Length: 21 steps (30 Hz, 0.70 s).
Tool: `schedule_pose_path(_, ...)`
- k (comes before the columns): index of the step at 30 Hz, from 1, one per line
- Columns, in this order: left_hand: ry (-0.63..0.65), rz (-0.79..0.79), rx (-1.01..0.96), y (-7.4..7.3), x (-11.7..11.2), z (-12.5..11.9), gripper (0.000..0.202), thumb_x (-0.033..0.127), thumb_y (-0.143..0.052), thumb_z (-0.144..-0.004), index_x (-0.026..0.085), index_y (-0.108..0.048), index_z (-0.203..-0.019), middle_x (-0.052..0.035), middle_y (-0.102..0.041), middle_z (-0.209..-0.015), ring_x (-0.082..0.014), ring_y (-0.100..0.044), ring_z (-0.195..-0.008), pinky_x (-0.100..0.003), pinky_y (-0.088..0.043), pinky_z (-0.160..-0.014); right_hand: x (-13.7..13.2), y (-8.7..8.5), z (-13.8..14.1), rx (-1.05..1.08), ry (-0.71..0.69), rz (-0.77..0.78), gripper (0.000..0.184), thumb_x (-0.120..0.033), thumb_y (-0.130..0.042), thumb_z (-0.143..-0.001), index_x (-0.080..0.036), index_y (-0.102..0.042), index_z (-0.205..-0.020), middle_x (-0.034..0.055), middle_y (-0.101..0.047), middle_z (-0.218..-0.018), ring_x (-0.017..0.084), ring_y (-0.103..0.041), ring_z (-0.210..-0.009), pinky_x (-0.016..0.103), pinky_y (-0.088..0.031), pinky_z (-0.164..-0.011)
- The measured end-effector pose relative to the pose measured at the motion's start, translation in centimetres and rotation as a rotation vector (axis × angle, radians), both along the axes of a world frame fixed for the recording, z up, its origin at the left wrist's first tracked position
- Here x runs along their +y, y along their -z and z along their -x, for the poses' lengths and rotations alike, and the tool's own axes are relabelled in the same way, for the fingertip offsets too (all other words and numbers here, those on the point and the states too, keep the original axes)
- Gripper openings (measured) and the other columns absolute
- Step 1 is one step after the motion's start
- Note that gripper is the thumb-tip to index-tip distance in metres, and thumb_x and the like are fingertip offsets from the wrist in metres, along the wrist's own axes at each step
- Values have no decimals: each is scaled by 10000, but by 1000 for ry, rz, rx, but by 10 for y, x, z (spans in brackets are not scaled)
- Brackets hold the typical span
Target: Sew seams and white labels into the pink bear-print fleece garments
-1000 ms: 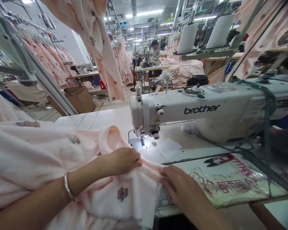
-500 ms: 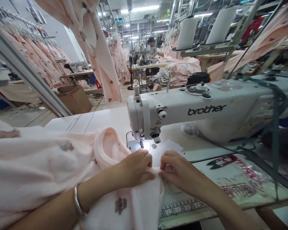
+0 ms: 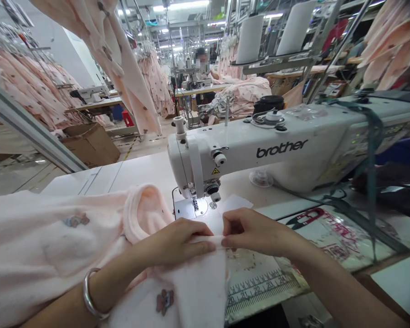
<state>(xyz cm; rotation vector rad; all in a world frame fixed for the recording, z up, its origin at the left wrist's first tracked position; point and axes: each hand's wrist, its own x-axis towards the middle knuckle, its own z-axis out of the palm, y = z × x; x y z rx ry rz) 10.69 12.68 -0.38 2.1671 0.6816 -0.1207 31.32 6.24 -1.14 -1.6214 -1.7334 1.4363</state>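
A pale pink fleece garment (image 3: 99, 228) with small bear prints lies over the left of the table, its ribbed round neckline facing up. My left hand (image 3: 187, 241) pinches a folded edge of it between thumb and fingers. Just to the right, my right hand (image 3: 246, 230) is closed on the end of the same edge, thumb against fingertips. Both hands are in front of the lit needle area of a white sewing machine (image 3: 283, 148). The edge lies apart from the presser foot (image 3: 195, 203). A silver bangle (image 3: 89, 294) circles my left wrist.
Thread snips (image 3: 304, 218) lie on the table at right, near a printed ruler strip (image 3: 256, 289). A clear bobbin-like spool (image 3: 260, 177) sits beneath the machine arm. White thread cones (image 3: 249, 40) stand behind, and a pink garment (image 3: 123, 68) hangs at left. A person (image 3: 201, 61) sits farther back.
The view has shifted slightly, so the machine appears farther left. My left fingers have straightened along the fabric edge and my right hand keeps its pinch.
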Motion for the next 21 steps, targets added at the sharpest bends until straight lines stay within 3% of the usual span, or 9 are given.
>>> schedule_pose_path(7, -146, 124, -17, 10, -3, -4, 253, 367, -521, -836, 180, -672, -913, -9, -673, -836, -150, -590, -771, -231, -412, -633, -6, -5, 7, -100, 80, -84, 109, -210, -615, -673, -184, -520, -627, -55, -523, -596, 93, -467, -581, 220, -317, -502)
schedule_pose_path(9, -183, 98, -34, 13, -5, -4, 236, 357, -526, -823, 177, -672, -868, 4, -659, -784, -134, -569, -726, -219, -393, -601, -12, -6, 7, -129, 111, -114, 90, -199, -600, -686, -188, -520, -646, -55, -521, -610, 90, -457, -584, 218, -313, -505)
schedule_pose_path(12, -213, -6, -75, 13, -12, -6, 193, 310, -536, -797, 178, -676, -820, 19, -637, -711, -114, -529, -662, -218, -368, -584, -20, -4, 5, -100, 128, -133, 111, -205, -607, -708, -210, -560, -809, -47, -579, -751, 96, -504, -668, 207, -358, -559)
schedule_pose_path(15, -195, -69, -111, 13, -18, -7, 181, 266, -540, -777, 184, -687, -845, 17, -657, -722, -113, -535, -654, -225, -368, -602, -25, -3, 1, 12, 76, -5, 262, -277, -619, -750, -231, -589, -1006, -22, -611, -846, 112, -551, -710, 202, -394, -573)
schedule_pose_path(17, -185, -87, -128, 12, -19, -7, 179, 252, -542, -775, 187, -686, -858, 17, -670, -746, -114, -549, -666, -226, -374, -618, -26, -3, 1, 39, 58, 64, 201, -299, -585, -784, -202, -627, -955, -11, -605, -764, 113, -555, -662, 200, -389, -539)
schedule_pose_path(21, -213, -54, -125, 14, -18, -6, 180, 291, -534, -808, 198, -678, -859, 23, -677, -764, -116, -563, -686, -225, -380, -625, -23, 0, 4, 24, 114, 41, 132, -281, -556, -798, -170, -628, -805, -20, -567, -641, 102, -540, -597, 192, -371, -507)
